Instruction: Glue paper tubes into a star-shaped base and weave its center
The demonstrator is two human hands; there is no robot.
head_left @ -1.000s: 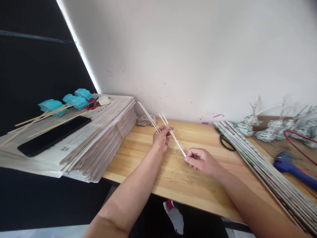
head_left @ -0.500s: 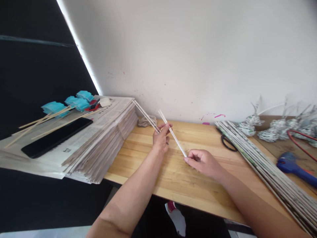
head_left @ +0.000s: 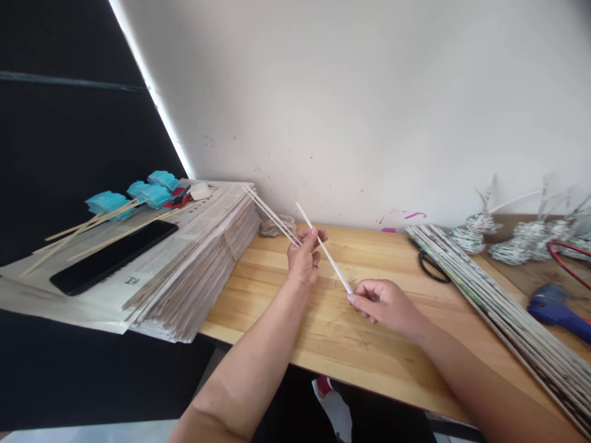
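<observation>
Over wooden table [head_left: 258, 295], white stick [head_left: 332, 261], slanting forward-left

Fairly bright, diffuse light overall. Wall [head_left: 351, 111] pale grey, dimmer toward the left; bright strip [head_left: 152, 92] beside the dark panel [head_left: 60, 135], which is near black, little detail. Area under the wooden table [head_left: 258, 295] also very dark. Soft faint shadow below the right hand [head_left: 385, 304], no harsh glare. Woven pieces [head_left: 517, 245] on the far right smeary; newsprint [head_left: 217, 206] unreadable. Wide-angle stretch toward edges, top-right corner darkened.
</observation>
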